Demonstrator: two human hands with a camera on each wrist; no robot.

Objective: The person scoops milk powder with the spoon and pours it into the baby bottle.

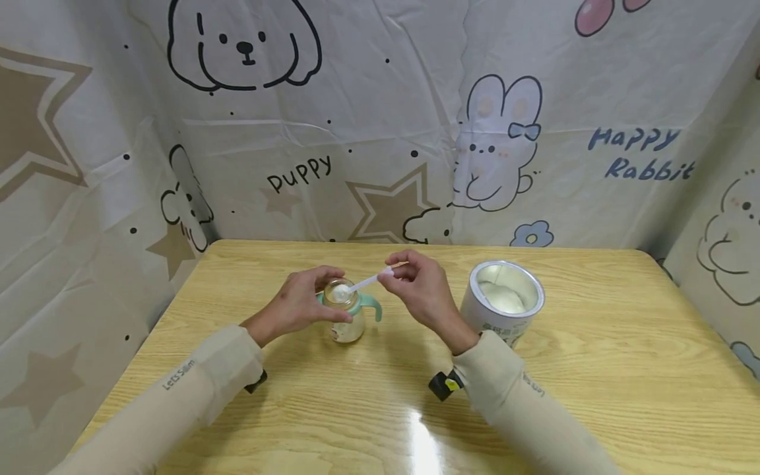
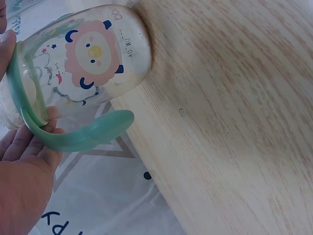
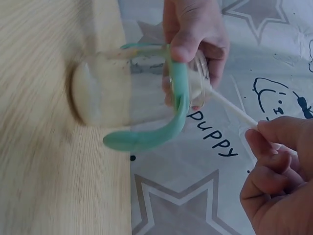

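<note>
A clear baby bottle (image 1: 346,331) with a green two-handled collar (image 2: 90,134) stands upright on the table. My left hand (image 1: 297,300) holds it round the neck, thumb on the near side. The bottle's wall carries a pink cartoon animal print (image 2: 93,56), and some pale powder lies at its bottom in the right wrist view. Between thumb and fingers my right hand (image 1: 423,290) pinches the end of a white scoop (image 3: 234,108). The scoop's bowl, with white powder, is at the bottle's open mouth; whether it touches the rim I cannot tell.
An open white can (image 1: 505,318) of pale powder stands on the table right of my right hand, partly behind that wrist. The wooden table (image 1: 332,415) ends at a printed cloth (image 1: 380,152) hanging behind and at both sides.
</note>
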